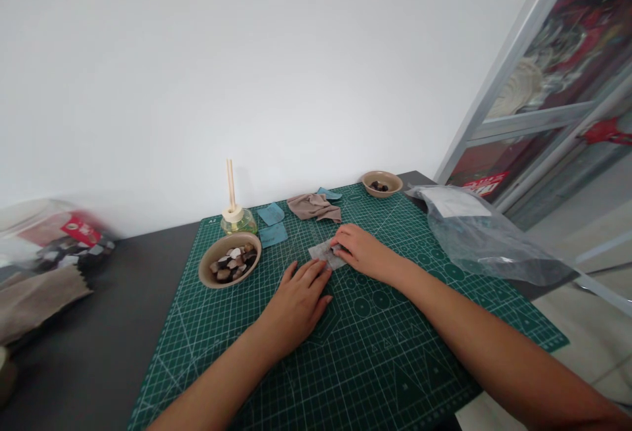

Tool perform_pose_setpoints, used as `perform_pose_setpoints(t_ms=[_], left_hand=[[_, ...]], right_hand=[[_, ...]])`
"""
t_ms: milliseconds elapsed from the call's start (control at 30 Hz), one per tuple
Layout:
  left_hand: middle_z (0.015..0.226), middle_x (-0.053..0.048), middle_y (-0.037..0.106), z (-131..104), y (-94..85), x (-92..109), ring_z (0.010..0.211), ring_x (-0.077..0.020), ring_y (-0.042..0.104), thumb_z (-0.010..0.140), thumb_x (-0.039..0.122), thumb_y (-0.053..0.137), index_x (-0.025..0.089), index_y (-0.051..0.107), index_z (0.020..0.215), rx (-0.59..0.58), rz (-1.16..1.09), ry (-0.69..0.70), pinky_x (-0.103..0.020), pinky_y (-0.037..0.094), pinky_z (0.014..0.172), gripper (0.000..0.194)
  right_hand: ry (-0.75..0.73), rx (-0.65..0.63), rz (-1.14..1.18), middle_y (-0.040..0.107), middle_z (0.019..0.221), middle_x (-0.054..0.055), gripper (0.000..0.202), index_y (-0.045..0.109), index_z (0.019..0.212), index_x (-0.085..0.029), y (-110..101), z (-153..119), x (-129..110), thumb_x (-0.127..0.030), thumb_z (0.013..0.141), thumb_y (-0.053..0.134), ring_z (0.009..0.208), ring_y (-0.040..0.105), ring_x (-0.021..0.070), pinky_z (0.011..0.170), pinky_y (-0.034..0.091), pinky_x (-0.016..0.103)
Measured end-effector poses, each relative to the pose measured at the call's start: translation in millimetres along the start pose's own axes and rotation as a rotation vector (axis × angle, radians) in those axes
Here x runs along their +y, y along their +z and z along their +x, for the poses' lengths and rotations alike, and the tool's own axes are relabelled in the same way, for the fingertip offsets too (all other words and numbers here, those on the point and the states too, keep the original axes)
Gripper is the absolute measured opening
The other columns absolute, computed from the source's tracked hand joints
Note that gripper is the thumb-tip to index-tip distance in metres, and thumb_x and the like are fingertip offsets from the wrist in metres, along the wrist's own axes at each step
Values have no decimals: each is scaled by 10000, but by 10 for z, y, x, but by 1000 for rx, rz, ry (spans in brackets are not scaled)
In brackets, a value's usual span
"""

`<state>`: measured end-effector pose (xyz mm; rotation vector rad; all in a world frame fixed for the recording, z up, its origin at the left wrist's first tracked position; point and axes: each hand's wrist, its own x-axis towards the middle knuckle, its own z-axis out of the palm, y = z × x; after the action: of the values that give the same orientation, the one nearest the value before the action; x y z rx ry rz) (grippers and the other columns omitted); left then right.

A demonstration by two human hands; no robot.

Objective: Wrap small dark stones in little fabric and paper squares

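Note:
A small grey sheet (320,253) lies on the green cutting mat (276,378) near its middle. My left hand (299,299) rests palm down on the mat, fingers apart, with its fingertips at the sheet's lower left edge. Above the sheet's right part, my right hand (363,252) has thumb and fingers pinched on a small dark stone (336,249), partly hidden by the fingers. A tan bowl (204,268) full of mixed stones stands left of my hands. At the back right, a second tan bowl (395,184) holds a few dark stones.
Blue sandpaper-like pieces (273,235) and a crumpled brown cloth (311,207) lie behind my hands. A reed diffuser (239,220) stands at the back left. On the right is a clear plastic bag (464,240); at far left, a bag of stones (74,243) and brown fabric (39,299).

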<state>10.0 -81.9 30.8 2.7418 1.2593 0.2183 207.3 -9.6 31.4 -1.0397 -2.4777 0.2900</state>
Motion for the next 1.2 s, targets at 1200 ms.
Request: perform_pose_setpoints(t_ms=[1200], left_hand=[[1446,-154,376,11,-19,-32,1347,-292,315,941,299,485,162,431,1352,-50,116,4,-566,256,1066,436]], right_hand=[[4,0,-1,578,951,91,135,632,947,-120,32,3,-99,-92,835,562,948,518,218,870,446,364]])
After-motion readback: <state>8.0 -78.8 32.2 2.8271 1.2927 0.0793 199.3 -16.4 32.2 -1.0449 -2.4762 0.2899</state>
